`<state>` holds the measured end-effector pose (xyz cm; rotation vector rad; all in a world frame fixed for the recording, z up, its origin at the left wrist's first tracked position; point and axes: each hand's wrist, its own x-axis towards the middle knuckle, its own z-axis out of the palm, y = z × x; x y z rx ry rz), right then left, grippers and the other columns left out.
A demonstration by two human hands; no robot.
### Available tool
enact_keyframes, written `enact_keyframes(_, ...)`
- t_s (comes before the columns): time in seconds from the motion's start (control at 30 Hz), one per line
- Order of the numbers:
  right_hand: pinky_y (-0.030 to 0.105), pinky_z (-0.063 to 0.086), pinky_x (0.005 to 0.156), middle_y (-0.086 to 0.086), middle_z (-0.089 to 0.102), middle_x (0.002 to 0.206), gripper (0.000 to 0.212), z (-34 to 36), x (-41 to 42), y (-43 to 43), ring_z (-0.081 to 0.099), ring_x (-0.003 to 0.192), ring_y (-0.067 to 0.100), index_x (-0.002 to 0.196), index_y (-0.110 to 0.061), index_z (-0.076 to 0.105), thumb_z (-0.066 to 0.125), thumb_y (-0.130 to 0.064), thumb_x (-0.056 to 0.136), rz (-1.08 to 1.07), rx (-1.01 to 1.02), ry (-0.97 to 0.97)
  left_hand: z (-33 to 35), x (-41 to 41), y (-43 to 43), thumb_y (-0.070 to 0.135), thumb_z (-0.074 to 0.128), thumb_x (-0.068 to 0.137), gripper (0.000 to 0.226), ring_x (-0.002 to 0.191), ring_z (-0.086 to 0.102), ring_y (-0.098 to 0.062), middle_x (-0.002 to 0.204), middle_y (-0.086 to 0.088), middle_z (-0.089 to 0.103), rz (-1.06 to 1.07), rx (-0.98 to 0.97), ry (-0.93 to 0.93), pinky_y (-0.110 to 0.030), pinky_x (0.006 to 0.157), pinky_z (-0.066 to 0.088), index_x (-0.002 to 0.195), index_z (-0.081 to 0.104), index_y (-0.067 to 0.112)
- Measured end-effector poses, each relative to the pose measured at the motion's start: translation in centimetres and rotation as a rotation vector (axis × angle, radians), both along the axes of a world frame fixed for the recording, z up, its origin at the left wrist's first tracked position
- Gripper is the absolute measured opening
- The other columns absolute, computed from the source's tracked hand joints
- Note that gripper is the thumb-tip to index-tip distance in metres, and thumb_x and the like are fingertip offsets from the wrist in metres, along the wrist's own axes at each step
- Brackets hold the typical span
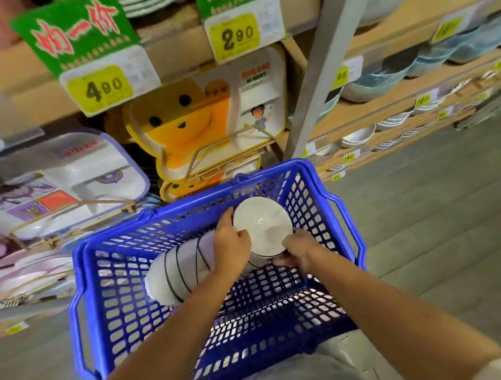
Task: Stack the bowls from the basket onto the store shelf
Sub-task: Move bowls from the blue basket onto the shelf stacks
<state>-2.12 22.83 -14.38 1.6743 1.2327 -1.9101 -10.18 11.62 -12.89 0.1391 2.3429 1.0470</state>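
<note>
Where the white bowl (261,225) sits, it's in the far half of the blue basket (349,220), tipped w/ its opening up toward the person. Just left of it a nested row of bowls (180,268), white w/ dark rims, lies on its side across the basket floor. Can't tell if the held bowl is seated in that row or clear of it, since the left hand covers the join.

Edges: the bowl's far rim is near the basket's far wall, w/ a slim gap. The rt wall is near the right hand. The near half of the basket floor is bare mesh, so there's open room on the person's side.

Hands are apart, one each side of the bowl, both clamped on it. The left hand (232,243) is curled round the left rim, w/ the forearm running in from lower left. The right hand (300,250) pinches the lower-rt rim, wrist bent down, w/ the arm coming in from lower rt.

Beyond the far wall is the shelf (388,117). A yellow cartoon tray (183,126) stands behind a thin rail, w/ a white & purple tray (69,175) to its left. Price tags 4.90 (102,87) & 2.90 (237,36) hang above. A grey metal upright (323,62) rises to the rt, w/ more bowls past it. Grey floor (441,203) lies open on the rt.
</note>
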Motion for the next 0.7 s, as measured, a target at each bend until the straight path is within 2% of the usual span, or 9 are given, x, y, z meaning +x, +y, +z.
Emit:
enact_keyframes(0.1,0.033,0.058,0.048,0.022,0.058,0.127,0.034,2.5,0.2,-0.4,0.066,0.088,0.033,0.128,0.001,0.049,0.038,0.004,0.095,-0.028,0.024,0.055,2.2,1.4,-0.6,0.005,0.052,0.089,0.053,0.12,0.052,-0.032,0.132,-0.013,0.057,0.121,0.096,-0.091,-0.035,0.095,0.044,0.14,0.043,0.013)
enact_keyframes(0.2,0.03,0.056,0.044,0.024,0.064,0.106,0.033,5.5,0.3,-0.9,0.064,0.067,0.027,0.124,0.004,0.05,0.037,0.006,0.094,-0.008,0.03,0.109,5.1,2.0,-0.8,0.005,0.047,0.089,0.058,0.119,0.05,-0.028,0.136,-0.01,0.052,0.203,0.215,-0.147,-0.037,0.098,0.043,0.144,0.036,0.021)
enact_keyframes(0.3,0.03,0.057,0.044,0.02,0.057,0.081,0.03,9.0,0.6,-1.4,0.062,0.057,0.028,0.119,0.005,0.05,0.038,0.005,0.092,0.045,0.084,0.146,8.4,1.7,-0.9,0.0,0.043,0.087,0.065,0.125,0.045,-0.027,0.141,-0.007,0.046,0.239,0.294,-0.099,-0.039,0.102,0.041,0.147,0.033,0.022)
enact_keyframes(0.47,0.031,0.056,0.046,0.015,0.056,0.068,0.015,14.8,2.2,-1.8,0.062,0.049,0.027,0.101,-0.002,0.053,0.049,-0.011,0.089,0.153,0.245,0.287,13.4,1.6,-1.7,-0.006,0.036,0.085,0.062,0.121,0.048,-0.03,0.135,-0.008,0.051,0.295,0.476,-0.092,-0.053,0.102,0.043,0.14,0.043,0.021)
enact_keyframes(0.53,0.035,0.06,0.053,0.012,0.061,0.07,0.014,17.0,3.1,-1.6,0.064,0.056,0.026,0.093,-0.007,0.056,0.055,-0.018,0.086,0.212,0.344,0.333,15.2,1.7,-1.8,-0.005,0.035,0.086,0.06,0.119,0.049,-0.032,0.134,-0.009,0.051,0.291,0.517,-0.091,-0.054,0.098,0.046,0.139,0.044,0.021)
enact_keyframes(0.57,0.036,0.06,0.056,0.011,0.064,0.078,0.014,17.7,3.5,-1.4,0.066,0.064,0.027,0.095,-0.01,0.057,0.057,-0.02,0.085,0.229,0.401,0.347,16.1,1.8,-1.7,-0.005,0.034,0.086,0.059,0.117,0.049,-0.032,0.133,-0.009,0.052,0.285,0.533,-0.093,-0.052,0.096,0.048,0.139,0.045,0.021)
enact_keyframes(0.63,0.037,0.058,0.068,0.003,0.065,0.098,0.025,19.6,4.3,-0.9,0.066,0.086,0.025,0.111,-0.016,0.057,0.057,-0.022,0.087,0.245,0.555,0.407,18.7,2.3,-1.5,-0.004,0.032,0.087,0.056,0.111,0.051,-0.03,0.127,-0.007,0.054,0.266,0.565,-0.074,-0.044,0.084,0.05,0.134,0.048,0.023)
enact_keyframes(0.7,0.039,0.054,0.085,0.0,0.063,0.113,0.035,21.3,4.5,0.0,0.062,0.104,0.022,0.126,-0.019,0.053,0.054,-0.019,0.09,0.188,0.595,0.501,20.7,2.8,-1.0,-0.005,0.032,0.085,0.054,0.103,0.052,-0.027,0.119,-0.005,0.056,0.232,0.595,-0.069,-0.037,0.073,0.048,0.124,0.052,0.026)
